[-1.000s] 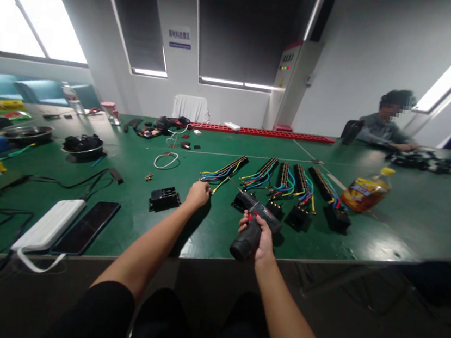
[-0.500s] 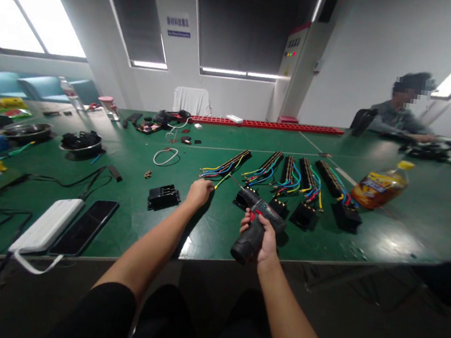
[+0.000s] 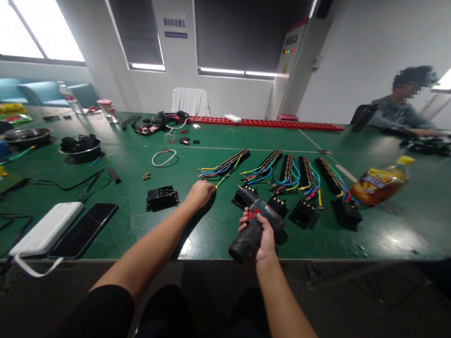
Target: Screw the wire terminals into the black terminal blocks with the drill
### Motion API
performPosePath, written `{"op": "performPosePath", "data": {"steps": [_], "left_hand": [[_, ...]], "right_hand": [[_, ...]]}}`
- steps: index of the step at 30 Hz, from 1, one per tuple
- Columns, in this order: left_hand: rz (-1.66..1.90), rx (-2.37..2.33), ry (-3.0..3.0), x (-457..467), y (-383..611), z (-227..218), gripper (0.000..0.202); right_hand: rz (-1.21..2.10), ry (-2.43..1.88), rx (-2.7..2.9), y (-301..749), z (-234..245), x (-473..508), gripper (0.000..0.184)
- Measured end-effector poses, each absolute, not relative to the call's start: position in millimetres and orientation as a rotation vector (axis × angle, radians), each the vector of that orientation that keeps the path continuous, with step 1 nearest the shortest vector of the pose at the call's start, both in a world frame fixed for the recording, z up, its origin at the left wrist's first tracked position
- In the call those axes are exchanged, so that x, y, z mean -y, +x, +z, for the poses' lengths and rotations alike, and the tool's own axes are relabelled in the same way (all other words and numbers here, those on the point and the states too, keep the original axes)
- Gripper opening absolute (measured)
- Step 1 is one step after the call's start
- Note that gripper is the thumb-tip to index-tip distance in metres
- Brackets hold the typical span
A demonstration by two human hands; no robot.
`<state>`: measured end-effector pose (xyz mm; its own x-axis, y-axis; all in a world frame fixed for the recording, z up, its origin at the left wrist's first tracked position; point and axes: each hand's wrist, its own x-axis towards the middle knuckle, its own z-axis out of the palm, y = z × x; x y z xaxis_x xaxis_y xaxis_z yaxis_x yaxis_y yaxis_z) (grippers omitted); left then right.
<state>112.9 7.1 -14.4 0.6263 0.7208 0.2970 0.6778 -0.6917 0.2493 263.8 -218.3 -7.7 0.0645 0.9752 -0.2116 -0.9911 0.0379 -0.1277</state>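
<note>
My right hand (image 3: 260,239) is wrapped round the grip of a black and red cordless screwdriver (image 3: 254,222), whose bit points up-left toward the wires. My left hand (image 3: 200,193) rests closed on the green table (image 3: 122,205), at the ends of the coloured wires of the leftmost terminal strip (image 3: 223,167). Several more black terminal strips with blue, yellow and red wires (image 3: 302,181) lie fanned out to the right. A small black block (image 3: 162,198) sits just left of my left hand.
A white power bank (image 3: 47,229) and a dark phone (image 3: 84,228) lie near the front edge at left. A tilted bottle of amber liquid (image 3: 380,182) stands at right. Bowls, cables and coloured bins fill the far left. Another person (image 3: 401,111) sits at the far right.
The view has shifted slightly; both hands stay where they were, the left at the wire ends and the right on the screwdriver.
</note>
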Motion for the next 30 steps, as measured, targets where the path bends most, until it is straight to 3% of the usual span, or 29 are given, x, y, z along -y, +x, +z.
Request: {"op": "performPosePath", "data": {"steps": [15, 30], "left_hand": [[0.6, -1.18, 2.557, -4, 120, 1, 0.011], [0.231, -1.418, 2.315, -25, 142, 25, 0.015]], "right_hand": [[1.498, -0.269, -0.051, 263, -9, 217, 0.032], [1.5, -0.257, -0.065, 264, -14, 216, 0.034]]}}
